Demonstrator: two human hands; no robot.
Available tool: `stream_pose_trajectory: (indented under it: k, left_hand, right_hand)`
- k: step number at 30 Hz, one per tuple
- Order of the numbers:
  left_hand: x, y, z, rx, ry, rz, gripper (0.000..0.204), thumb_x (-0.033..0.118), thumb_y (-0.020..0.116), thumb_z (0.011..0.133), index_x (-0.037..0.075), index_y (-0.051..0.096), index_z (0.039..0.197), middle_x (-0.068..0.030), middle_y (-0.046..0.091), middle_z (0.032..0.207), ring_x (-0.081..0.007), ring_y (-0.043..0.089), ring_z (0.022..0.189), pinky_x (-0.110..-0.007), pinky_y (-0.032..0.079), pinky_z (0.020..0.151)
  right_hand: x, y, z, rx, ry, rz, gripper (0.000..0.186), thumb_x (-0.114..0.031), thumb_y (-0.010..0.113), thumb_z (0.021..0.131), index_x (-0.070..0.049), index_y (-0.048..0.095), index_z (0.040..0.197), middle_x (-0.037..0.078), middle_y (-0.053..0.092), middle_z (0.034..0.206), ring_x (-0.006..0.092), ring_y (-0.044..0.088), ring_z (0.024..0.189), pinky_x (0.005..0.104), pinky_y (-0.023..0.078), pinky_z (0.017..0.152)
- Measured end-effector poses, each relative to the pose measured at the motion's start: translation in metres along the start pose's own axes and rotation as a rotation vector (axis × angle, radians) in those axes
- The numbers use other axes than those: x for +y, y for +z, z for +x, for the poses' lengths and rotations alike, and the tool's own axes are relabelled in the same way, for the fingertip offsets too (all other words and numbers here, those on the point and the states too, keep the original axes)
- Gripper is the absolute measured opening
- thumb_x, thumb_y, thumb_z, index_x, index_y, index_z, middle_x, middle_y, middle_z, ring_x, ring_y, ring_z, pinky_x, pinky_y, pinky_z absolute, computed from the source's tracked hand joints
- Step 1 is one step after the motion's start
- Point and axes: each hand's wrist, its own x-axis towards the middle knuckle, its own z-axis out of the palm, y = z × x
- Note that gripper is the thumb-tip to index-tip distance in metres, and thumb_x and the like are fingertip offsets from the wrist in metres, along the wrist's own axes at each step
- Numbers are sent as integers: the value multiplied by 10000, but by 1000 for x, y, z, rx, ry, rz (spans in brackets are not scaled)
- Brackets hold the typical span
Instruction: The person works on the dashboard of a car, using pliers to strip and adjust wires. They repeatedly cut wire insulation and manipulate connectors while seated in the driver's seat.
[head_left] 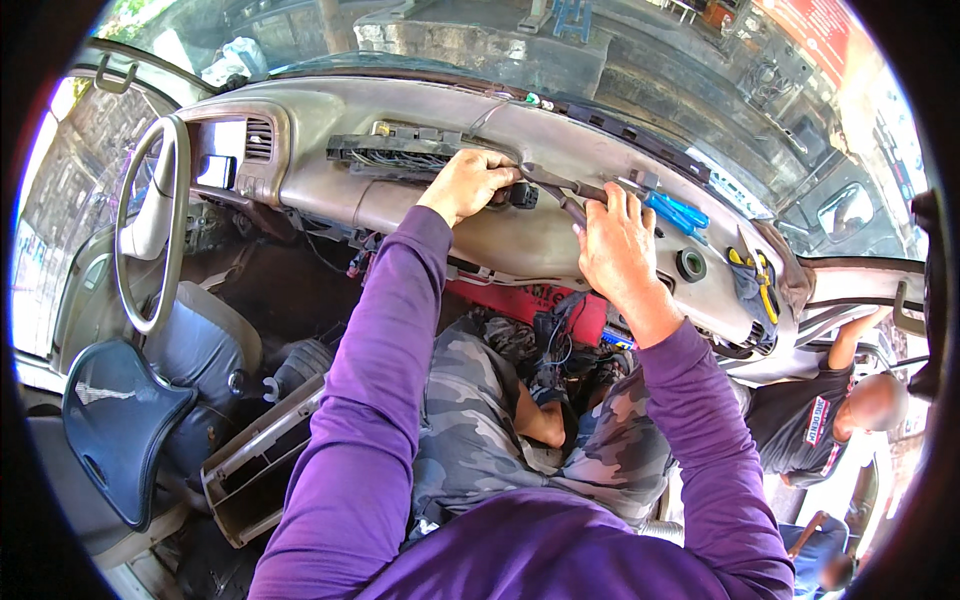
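Note:
Over the top of the dashboard [440, 105], my left hand [468, 185] is closed, thumb and fingers pinched on what looks like a wire beside a small black connector [523, 195]. My right hand [618, 245] grips a pair of dark-handled pliers [560, 182]. Their handles spread apart toward my right fingers, and the jaws reach the tips of my left fingers. Just left of my left hand, a bundle of wires [400, 158] runs along a black plastic channel. My fingers hide the exact spot between the jaws.
Right of my right hand lie a blue-handled tool [680, 212], a roll of tape [690, 265] and yellow-handled pliers [766, 285]. The steering wheel [178, 225] stands at left, near a loose trim panel [265, 460]. Another person [810, 420] is at the right-hand door opening.

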Motion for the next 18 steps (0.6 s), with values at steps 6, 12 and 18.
stream_pose_trajectory:
  k: [6, 12, 18]
  left_hand:
    - [-3, 1, 1, -13, 81, 57, 226, 199, 713, 1005, 4, 787, 1092, 5, 733, 868, -84, 607, 757, -270, 513, 733]
    - [-7, -1, 2, -37, 35, 18, 240, 220, 724, 1007, 9, 787, 1102, 6, 738, 877, -73, 616, 777, -271, 519, 743]
    - [-8, 2, 5, -20, 62, 32, 226, 203, 734, 993, -1, 784, 1076, 3, 737, 866, -75, 619, 762, -271, 518, 727]
  right_hand:
    - [0, 5, 3, 52, -53, -8, 298, -239, 731, 930, -18, 697, 1127, 214, 545, 1351, 409, 548, 1226, 611, 438, 998]
    - [-3, -7, 8, -78, -46, 7, 281, -249, 730, 938, -17, 685, 1089, 208, 570, 1232, 417, 588, 1161, 598, 479, 944]
    - [-7, -8, 8, -170, 18, 82, 297, -263, 694, 973, -1, 659, 1108, 234, 577, 1194, 438, 636, 1075, 594, 529, 944]
